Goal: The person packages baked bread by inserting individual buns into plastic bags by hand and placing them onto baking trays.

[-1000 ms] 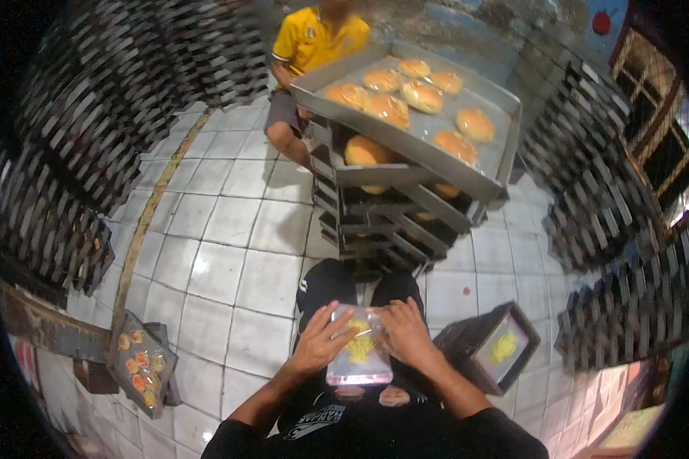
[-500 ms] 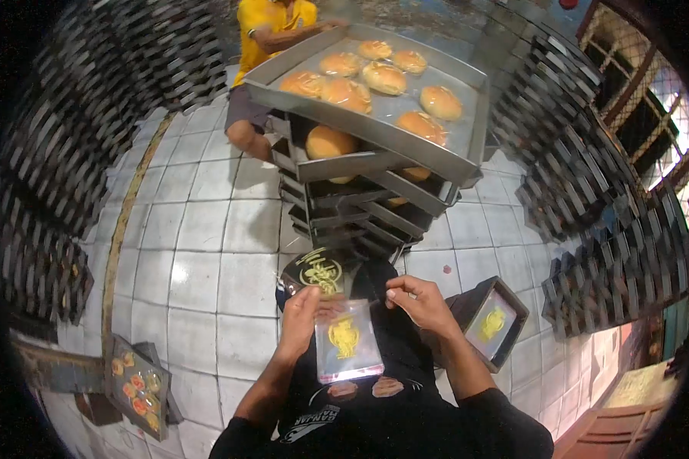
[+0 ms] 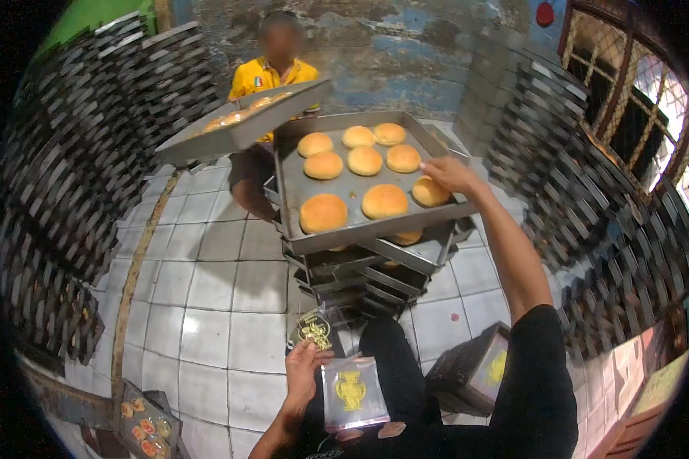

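Note:
My left hand (image 3: 302, 367) is low in front of me, its fingers closed on a clear plastic bag (image 3: 314, 327) with a yellow print. Just below it, a stack of similar printed bags (image 3: 351, 392) lies on my lap. My right hand (image 3: 453, 176) reaches over the right side of a metal tray (image 3: 306, 243) of round golden buns. Its fingers are stretched out, with the tips at the edge of a bun (image 3: 403, 158). Another bun (image 3: 430, 191) lies just under the hand. The undersides of the fingers are hidden.
A person in a yellow shirt (image 3: 245, 80) holds a tilted tray (image 3: 245, 134) of wrapped buns. More trays (image 3: 375, 287) are stacked beneath mine. Tall tray stacks (image 3: 53, 199) line both sides. A box (image 3: 467, 371) with printed bags stands right; a tray of buns (image 3: 147, 424) sits lower left.
The top tray of wrapped buns has gone left with the other person, uncovering a tray of bare buns. My right hand has moved from my lap up to these buns. My left hand keeps a bag.

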### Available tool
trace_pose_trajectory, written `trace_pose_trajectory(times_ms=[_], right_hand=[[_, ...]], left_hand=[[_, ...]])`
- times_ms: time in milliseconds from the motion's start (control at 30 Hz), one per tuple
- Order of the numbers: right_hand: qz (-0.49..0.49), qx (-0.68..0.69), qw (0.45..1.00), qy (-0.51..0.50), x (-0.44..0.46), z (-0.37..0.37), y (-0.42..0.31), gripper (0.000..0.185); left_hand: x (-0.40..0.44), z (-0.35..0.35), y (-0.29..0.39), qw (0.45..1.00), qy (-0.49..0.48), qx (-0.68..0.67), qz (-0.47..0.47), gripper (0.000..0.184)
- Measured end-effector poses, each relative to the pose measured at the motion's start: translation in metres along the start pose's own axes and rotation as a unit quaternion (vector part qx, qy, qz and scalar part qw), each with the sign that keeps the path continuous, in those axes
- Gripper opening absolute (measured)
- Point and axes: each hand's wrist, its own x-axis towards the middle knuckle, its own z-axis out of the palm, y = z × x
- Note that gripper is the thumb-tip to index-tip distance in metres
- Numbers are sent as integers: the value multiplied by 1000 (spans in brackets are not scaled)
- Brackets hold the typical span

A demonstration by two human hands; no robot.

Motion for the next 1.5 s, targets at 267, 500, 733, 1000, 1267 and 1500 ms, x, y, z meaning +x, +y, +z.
trace_pose_trajectory(times_ms=[267, 500, 733, 1000, 1267, 1500], right_hand=[[0, -2, 994, -105, -38, -18, -53, 76], [-87, 322, 922, 198, -141, -1, -156, 71], [-318, 165, 927, 109, -266, 195, -220, 54], [-323, 147, 903, 240, -256, 213, -217, 43], [-202, 94, 971, 84, -260, 271, -242, 33], [-255, 53, 960, 103, -261, 274, -247, 58]], left_hand=[[-3, 9, 15, 1000, 6, -5, -10, 37], [37, 21, 48, 983, 44, -162, -69, 24], [59, 47, 51, 978, 74, -168, -104, 32], [11, 54, 83, 966, -85, -149, -195, 38], [-1, 26, 28, 934, 24, -326, -145, 37], [-15, 46, 28, 979, 59, -173, -85, 50]])
